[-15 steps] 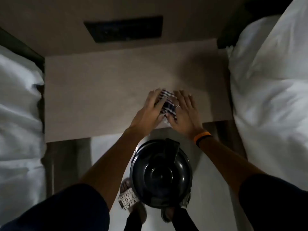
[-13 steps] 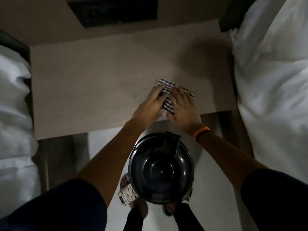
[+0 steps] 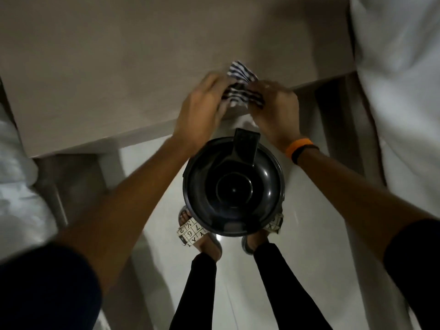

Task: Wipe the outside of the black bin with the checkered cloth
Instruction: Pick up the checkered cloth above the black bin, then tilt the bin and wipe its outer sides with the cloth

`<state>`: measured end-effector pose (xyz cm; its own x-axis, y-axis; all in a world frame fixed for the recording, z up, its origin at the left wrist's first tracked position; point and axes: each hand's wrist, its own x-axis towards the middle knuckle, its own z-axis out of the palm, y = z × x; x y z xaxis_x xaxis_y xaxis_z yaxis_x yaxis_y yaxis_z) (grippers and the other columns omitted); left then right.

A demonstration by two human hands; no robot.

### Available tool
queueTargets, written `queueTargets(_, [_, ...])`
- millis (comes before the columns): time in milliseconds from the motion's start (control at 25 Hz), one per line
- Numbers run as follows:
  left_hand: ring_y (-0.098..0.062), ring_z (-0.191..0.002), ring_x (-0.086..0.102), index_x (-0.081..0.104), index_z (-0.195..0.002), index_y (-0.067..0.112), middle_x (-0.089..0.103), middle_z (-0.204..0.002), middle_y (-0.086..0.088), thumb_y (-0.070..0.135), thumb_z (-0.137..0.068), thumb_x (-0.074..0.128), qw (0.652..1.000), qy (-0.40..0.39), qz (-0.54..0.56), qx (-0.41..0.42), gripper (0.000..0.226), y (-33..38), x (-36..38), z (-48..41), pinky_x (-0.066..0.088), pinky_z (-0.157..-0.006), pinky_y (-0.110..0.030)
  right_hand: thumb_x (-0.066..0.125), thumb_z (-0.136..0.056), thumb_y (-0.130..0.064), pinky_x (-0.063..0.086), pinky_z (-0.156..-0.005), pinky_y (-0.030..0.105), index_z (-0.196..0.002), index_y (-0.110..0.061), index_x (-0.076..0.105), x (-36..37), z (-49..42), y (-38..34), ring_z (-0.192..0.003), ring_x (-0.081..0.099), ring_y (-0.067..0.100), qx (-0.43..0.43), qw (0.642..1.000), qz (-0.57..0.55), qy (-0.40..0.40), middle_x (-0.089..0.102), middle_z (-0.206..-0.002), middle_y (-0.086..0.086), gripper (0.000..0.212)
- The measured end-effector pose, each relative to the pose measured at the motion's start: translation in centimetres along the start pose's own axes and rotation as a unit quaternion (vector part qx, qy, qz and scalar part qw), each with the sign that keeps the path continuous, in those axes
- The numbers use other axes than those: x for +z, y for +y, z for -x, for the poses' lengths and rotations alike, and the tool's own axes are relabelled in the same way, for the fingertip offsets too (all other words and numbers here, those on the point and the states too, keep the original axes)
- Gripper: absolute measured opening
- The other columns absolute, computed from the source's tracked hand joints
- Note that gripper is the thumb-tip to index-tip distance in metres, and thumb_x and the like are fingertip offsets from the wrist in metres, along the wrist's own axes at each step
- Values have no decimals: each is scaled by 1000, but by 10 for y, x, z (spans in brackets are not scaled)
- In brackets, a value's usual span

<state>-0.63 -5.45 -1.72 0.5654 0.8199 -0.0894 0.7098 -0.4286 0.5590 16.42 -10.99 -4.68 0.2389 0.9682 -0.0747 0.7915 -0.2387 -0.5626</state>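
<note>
table (image 3: 119,75) carried cloth at near edge | bin (image 3: 233,186) stood lidded on floor between feet, unwiped | cloth (image 3: 240,88) bunched between both hands, likely being gathered for wiping | left hand (image 3: 200,108) and right hand (image 3: 276,108) fingers closed on cloth

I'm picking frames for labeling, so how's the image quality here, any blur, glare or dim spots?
Head view: dim overall; both hands and the checkered cloth are motion-blurred; the black bin is sharp with faint sheen; wide-angle bending at edges.
</note>
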Motion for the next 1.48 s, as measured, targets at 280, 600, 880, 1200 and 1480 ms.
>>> queueTargets(280, [-45,-154,17,29,-159,16,23,-167,-21,60,-71,81,944,-260,-189,79,111,11,110,223,27,-115,-71,82,-83,-18,51,-90,19,-118,-11,70,15,187,35,-105,66,11,189,978,-77,39,74,-121,6,37])
queueTargets(600, [-53,-151,12,3,-163,21,10,-167,-28,54,-81,74,907,-225,-347,82,114,2,153,243,31,-107,-77,70,-81,-29,61,-84,30,-100,-10,64,40,253,55,-94,69,8,303,903,-226,204,72,-108,-3,27])
queueTargets(880, [-55,-152,10,-5,-162,21,4,-166,-32,47,-82,72,906,-193,-368,87,114,-4,139,214,32,-106,-76,65,-78,-31,57,-76,22,-96,-2,60,32,267,85,-85,65,-2,324,872,-289,227,69,-106,2,34])
queueTargets(1200, [-56,-150,17,0,-163,19,14,-165,-33,26,-85,68,905,-163,-385,73,104,13,153,195,40,-100,-78,65,-81,-13,50,-61,0,-98,9,59,45,270,91,-77,68,-16,301,852,-360,231,69,-91,-27,29])
queueTargets(1480, [-49,-153,17,3,-163,22,13,-167,-27,45,-77,82,897,-184,-394,76,119,3,147,198,43,-105,-69,68,-86,6,52,-64,4,-101,11,58,57,269,96,-76,69,-13,333,839,-358,238,69,-89,-35,18])
